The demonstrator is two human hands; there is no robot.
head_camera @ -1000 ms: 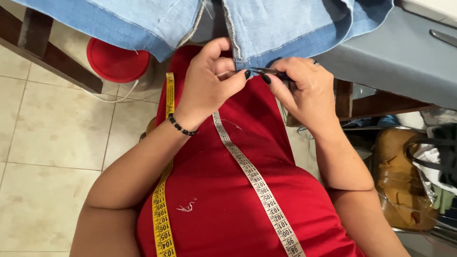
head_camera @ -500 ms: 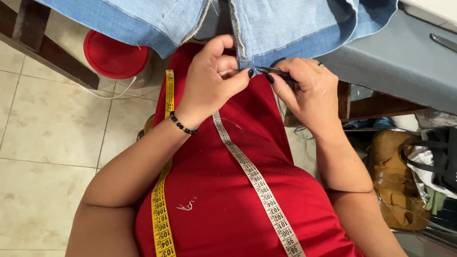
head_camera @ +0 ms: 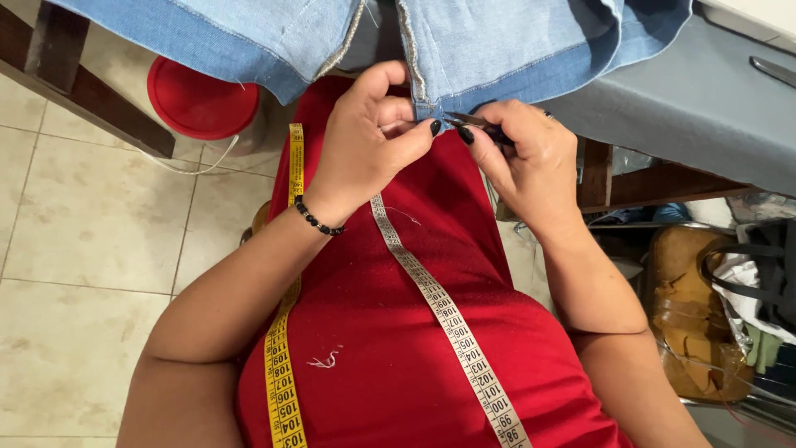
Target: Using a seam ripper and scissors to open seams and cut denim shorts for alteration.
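Basically, little has moved in the last second.
change: both hands sit in the same pose as a second ago; the view has drifted a bit, and the pinch point at the seam edge looks unchanged.
left hand (head_camera: 369, 141): fingers closed in a pinch on the edge of the denim garment (head_camera: 497, 41), thumb against forefinger right at the seam end.
right hand (head_camera: 526, 158): fingers closed round a small dark-handled tool (head_camera: 474, 123), its thin metal tip pointing left into the seam, just beside the left thumb. Cannot tell exactly what kind of tool it is.
garment position: draped off the grey-covered desk (head_camera: 705, 108), lower edge hanging over the lap, above the red shirt (head_camera: 398, 332).
meaning: as I read it, the seam work is ongoing at one spot, slow and fine, with no visible progress between frames.
around: tape measure (head_camera: 439, 307) hung over the shoulders, beaded bracelet (head_camera: 315, 220) on the left wrist, red lid (head_camera: 201, 104) on the tiled floor (head_camera: 75, 249), bag clutter at right (head_camera: 696, 307).
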